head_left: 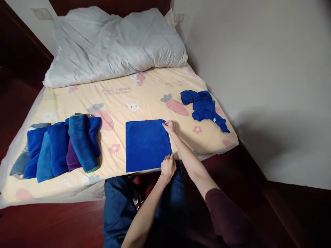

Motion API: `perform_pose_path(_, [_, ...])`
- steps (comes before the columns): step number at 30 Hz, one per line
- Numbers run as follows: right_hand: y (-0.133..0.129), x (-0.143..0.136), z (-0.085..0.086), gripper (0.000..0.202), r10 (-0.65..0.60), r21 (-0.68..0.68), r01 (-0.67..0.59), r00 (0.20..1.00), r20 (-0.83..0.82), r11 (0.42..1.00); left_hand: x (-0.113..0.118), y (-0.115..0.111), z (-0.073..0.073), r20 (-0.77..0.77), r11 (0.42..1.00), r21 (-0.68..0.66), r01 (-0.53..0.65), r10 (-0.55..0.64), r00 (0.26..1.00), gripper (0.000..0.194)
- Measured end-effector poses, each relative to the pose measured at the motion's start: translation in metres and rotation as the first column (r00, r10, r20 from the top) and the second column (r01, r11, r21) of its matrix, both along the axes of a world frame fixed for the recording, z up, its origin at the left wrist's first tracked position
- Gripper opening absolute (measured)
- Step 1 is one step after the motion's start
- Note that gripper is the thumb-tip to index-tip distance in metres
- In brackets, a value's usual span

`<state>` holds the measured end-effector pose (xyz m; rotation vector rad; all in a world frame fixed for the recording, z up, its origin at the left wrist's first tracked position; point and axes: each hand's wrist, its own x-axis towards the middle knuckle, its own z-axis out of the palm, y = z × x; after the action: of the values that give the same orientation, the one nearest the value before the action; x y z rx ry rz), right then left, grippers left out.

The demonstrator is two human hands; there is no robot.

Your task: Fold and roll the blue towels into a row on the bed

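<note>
A blue towel (146, 146) lies flat in a square shape on the bed near its front edge. My right hand (169, 127) pinches the towel's far right corner. At the near right corner, my left hand (169, 167) has its fingers closed on the towel's edge. Between the two hands the right side of the cloth runs fairly straight, with layered edges showing. Off to the right rests a crumpled blue cloth (204, 108), apart from both hands.
Several folded or rolled cloths (84, 143) in blue, teal, purple and grey overlap at the bed's left. A large grey-white pillow or quilt (116, 44) spans the head end. The patterned yellow sheet (152, 100) covers the bed; a white wall (248, 75) stands at right.
</note>
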<state>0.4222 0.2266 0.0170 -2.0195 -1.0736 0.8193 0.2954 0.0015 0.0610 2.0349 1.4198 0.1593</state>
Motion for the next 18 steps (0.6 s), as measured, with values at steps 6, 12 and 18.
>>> perform_pose_path(6, [0.024, 0.0, -0.01, 0.015, 0.047, 0.008, -0.048, 0.992, 0.12, 0.999, -0.012, -0.004, 0.009, 0.086, 0.999, 0.028, 0.024, -0.026, 0.996, 0.019])
perform_pose_path(12, [0.015, 0.01, -0.007, 0.02, -0.009, 0.063, -0.003, 0.983, 0.184, 0.998, -0.011, -0.008, 0.015, 0.081, 0.977, 0.136, 0.166, -0.178, 0.981, 0.019])
perform_pose_path(18, [0.0, 0.008, 0.003, 0.028, -0.025, -0.011, 0.029, 0.964, 0.266, 1.0, -0.014, -0.018, 0.01, 0.029, 0.95, 0.112, 0.292, -0.297, 0.954, 0.024])
